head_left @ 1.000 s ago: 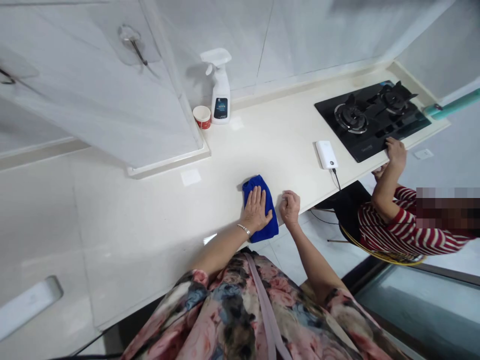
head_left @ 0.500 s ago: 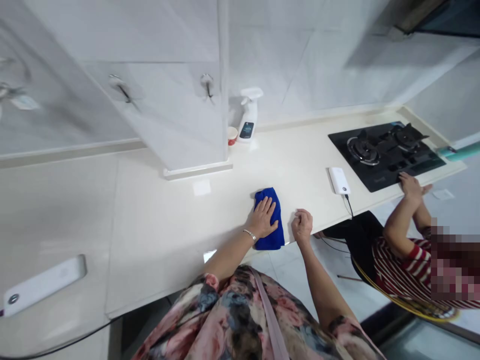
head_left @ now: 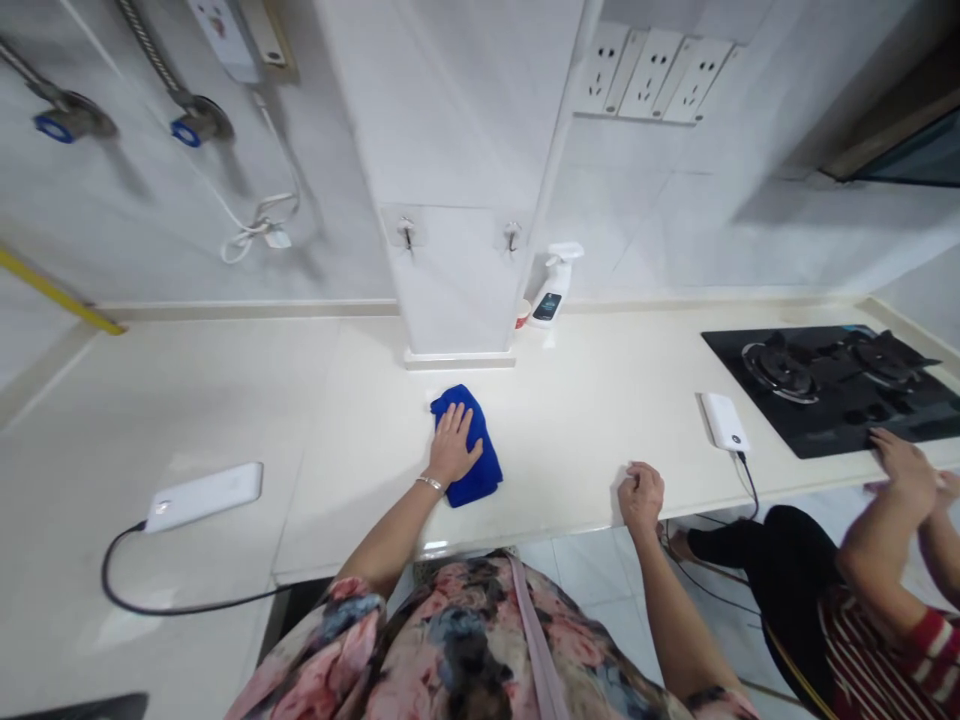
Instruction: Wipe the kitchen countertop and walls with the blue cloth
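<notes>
My left hand (head_left: 453, 446) lies flat on a folded blue cloth (head_left: 480, 478), fingers stretched out and pressed down on it. The cloth rests on the pale countertop (head_left: 570, 430), just in front of the white pillar. Over at the counter's front edge, my right hand (head_left: 642, 496) rests with its fingers curled in. Nothing shows in that hand, and it is apart from the cloth.
A spray bottle (head_left: 551, 285) and a small red-and-white cup (head_left: 523, 314) stand beside the pillar (head_left: 461, 290). White power banks with cables lie left (head_left: 206, 495) and right (head_left: 724, 420). A co-worker's hand (head_left: 904, 465) touches the black gas hob (head_left: 817, 385).
My left hand has slid the blue cloth leftward along the counter, to in front of the pillar. The view has turned left and up. My right hand stays curled at the counter edge.
</notes>
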`<state>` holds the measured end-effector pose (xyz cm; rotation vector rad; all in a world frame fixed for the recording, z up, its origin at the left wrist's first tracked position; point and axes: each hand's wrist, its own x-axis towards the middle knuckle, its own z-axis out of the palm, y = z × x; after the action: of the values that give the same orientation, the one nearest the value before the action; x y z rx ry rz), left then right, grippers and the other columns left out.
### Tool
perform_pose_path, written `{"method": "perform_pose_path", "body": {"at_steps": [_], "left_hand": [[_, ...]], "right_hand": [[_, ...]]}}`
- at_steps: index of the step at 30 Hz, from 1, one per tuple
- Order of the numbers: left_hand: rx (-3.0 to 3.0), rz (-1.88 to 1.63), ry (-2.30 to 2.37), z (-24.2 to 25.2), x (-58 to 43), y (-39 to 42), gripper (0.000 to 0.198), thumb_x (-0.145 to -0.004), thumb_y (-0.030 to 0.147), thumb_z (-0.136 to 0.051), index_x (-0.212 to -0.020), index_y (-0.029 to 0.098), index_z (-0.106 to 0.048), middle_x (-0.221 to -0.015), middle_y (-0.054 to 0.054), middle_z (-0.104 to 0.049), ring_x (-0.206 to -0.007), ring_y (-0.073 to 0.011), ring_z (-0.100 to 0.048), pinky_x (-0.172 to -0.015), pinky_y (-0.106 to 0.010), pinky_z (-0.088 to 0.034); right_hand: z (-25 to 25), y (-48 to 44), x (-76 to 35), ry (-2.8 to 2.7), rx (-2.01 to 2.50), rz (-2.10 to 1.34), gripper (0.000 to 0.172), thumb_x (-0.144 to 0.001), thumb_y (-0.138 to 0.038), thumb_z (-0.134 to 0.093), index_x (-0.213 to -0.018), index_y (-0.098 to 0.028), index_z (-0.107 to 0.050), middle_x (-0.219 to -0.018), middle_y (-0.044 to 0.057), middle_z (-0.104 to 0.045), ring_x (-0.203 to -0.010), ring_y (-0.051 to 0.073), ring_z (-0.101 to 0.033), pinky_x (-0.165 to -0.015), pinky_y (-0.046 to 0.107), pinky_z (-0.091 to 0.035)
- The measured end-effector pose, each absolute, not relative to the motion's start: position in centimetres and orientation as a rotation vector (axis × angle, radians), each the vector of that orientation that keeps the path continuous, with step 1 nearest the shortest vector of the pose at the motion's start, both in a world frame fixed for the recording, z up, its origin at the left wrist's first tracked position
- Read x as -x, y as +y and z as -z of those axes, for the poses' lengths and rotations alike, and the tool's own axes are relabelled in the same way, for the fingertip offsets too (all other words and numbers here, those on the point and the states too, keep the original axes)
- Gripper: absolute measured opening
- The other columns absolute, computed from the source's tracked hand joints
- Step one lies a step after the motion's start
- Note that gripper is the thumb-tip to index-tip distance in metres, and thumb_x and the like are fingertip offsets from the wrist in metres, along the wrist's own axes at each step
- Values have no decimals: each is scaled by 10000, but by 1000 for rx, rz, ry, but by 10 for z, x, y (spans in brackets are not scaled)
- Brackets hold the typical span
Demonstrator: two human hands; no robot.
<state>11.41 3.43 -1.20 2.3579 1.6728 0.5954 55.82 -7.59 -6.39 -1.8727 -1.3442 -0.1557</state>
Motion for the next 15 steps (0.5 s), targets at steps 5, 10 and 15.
{"method": "perform_pose_path", "body": {"at_steps": [5,10,15], "left_hand": [[-2311,-480,1853,-1,-35,37,706,-1015,433,-480,-1634,93,-451,-1737,-157,-340,-1650,-337,-208,-1354,-539,-249],[-2213,-233,2019,-22,11,52,730,-995,421,-466,-1638,76,-449,-1727,-172,-350,-1638,-338,-253,-1350,-524,-240],[-2098,-200,2149,-21,-12,51,742,-956,425,-520,-1565,2,-524,-1691,-254,-377,-1638,-421,-204,-1353,-603,-146]], "right_hand": [[67,-76,-559,-1344,1882,146,160,-785,-259,-457,-874,-231,-586,-1123,163,-714,-1075,312,-622,-1013,498,-497],[68,-74,-558,-1359,1890,165,160,-759,-272,-453,-865,-235,-566,-1071,175,-706,-1057,342,-638,-986,529,-508],[70,-73,-528,-1331,1983,231,300,-747,-277,-490,-1009,-190,-609,-1190,219,-655,-1185,386,-608,-1043,557,-488]]}}
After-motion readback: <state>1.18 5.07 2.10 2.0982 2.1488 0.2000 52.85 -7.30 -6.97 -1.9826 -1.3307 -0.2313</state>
